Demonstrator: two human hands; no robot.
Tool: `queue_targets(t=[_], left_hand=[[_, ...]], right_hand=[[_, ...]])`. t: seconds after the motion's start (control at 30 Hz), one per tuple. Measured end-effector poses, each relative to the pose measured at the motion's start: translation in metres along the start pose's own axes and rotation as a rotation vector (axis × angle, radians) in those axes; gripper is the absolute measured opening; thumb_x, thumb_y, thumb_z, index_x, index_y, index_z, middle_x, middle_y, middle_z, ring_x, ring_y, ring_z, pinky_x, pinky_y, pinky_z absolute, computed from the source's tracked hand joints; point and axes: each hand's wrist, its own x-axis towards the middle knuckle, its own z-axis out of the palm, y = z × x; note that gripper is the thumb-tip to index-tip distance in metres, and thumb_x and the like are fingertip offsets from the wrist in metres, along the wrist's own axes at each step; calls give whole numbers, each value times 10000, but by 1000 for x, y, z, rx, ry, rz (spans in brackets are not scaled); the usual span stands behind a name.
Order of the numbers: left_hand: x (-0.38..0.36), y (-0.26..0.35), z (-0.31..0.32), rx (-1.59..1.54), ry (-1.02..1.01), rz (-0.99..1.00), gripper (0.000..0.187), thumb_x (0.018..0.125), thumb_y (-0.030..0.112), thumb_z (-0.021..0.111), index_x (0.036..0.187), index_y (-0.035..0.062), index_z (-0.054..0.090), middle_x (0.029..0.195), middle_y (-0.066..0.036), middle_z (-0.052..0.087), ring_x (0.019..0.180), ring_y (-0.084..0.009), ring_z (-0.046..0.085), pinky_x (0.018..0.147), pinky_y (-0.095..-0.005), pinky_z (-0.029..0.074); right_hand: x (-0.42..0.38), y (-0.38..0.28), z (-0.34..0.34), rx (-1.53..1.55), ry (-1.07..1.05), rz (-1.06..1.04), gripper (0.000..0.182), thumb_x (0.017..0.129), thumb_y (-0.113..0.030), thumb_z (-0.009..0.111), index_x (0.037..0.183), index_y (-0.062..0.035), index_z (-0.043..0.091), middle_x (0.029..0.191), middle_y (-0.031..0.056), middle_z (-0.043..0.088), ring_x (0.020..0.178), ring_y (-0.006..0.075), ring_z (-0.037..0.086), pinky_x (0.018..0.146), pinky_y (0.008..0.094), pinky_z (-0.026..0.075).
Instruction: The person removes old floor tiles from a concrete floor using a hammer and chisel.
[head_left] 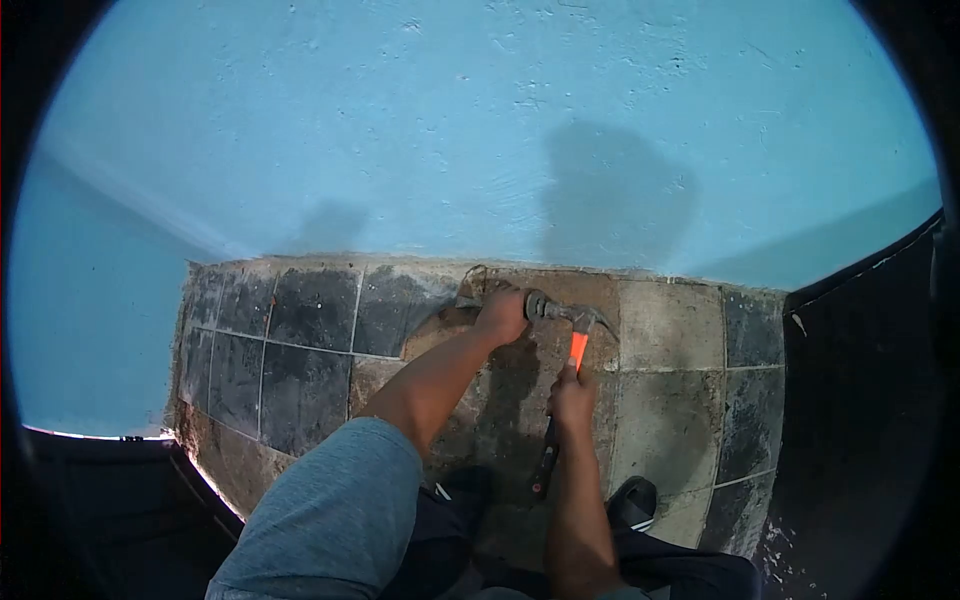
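Observation:
My left hand (503,315) is wrapped around a chisel (540,306), whose thick grey end sticks out to the right of my fist. Its other end points left, toward the broken edge of a dark floor tile (400,300). In my right hand (572,398) is a claw hammer (579,345) with an orange and black handle, gripped partway along. The hammer's metal head is right at the chisel's thick end. Beneath both hands lies a rough brown patch of floor (510,390) without tile.
A light blue wall (450,150) rises along the far edge of the floor. Dark tiles (305,390) cover the left side, and paler squares (668,330) lie to the right. My feet in dark sandals (633,502) stand close below. A dark panel (860,420) bounds the right.

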Motion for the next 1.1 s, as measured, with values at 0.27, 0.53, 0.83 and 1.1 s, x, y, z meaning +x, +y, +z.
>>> queue_targets(t=[0.27, 0.53, 0.83, 1.1], left_hand=[[2, -1, -3, 68, -25, -26, 180, 845, 128, 694, 1014, 66, 685, 980, -205, 685, 973, -407, 654, 875, -528, 538], [7, -8, 7, 68, 1, -10, 202, 858, 137, 676, 1048, 70, 686, 1004, -197, 697, 991, -418, 658, 874, -525, 535], [-22, -57, -18, 232, -33, -132, 119, 856, 174, 701, 884, 64, 736, 945, -194, 716, 940, -372, 692, 842, -521, 550], [-14, 10, 3, 351, -171, 174, 222, 843, 131, 717, 1051, 53, 733, 1170, -154, 685, 1112, -339, 648, 982, -468, 512]], right_hand=[[-1, -75, -64, 361, 297, -207, 320, 1078, -384, 490, 933, -104, 544, 671, -13, 482, 498, 96, 436, 438, 279, 376], [24, 13, -29, 441, 347, -346, 413, 1075, -435, 468, 945, -58, 574, 707, 54, 531, 609, 180, 551, 556, 329, 468], [-18, 53, 19, -125, -32, 88, 406, 1072, -411, 481, 975, -31, 585, 676, 51, 542, 529, 183, 538, 488, 359, 438], [42, 33, -34, 78, 153, 21, 392, 1080, -430, 445, 844, -119, 482, 604, 6, 452, 448, 140, 447, 414, 334, 387]])
